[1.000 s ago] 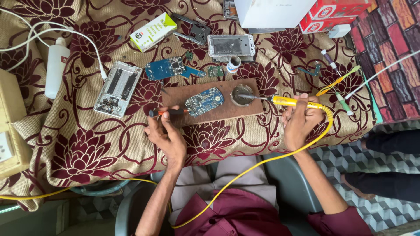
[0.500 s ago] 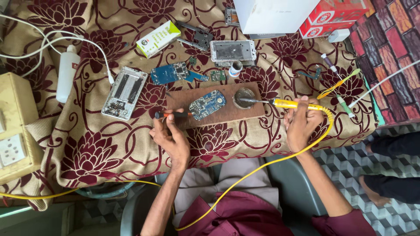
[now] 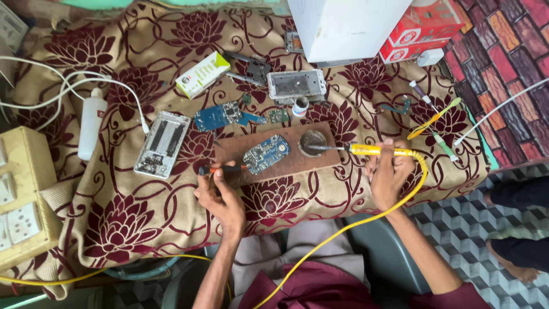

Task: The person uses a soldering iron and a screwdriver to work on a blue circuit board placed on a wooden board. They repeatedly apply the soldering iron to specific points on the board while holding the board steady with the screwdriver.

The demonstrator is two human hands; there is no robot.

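Your right hand (image 3: 389, 177) has carried the yellow soldering iron (image 3: 372, 150) leftward, so its tip now dips into the small round tin (image 3: 312, 142) instead of lying just short of it. Your head has swung left: the switch box (image 3: 23, 200) now fills the frame's left edge.

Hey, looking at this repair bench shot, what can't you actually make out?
- Head view: the soldering iron tip dips into the small round tin; its contents are too small to tell.
- Whether the left hand tool's tip touches the blue circuit board: too small.
- White box: cut off by the top edge.
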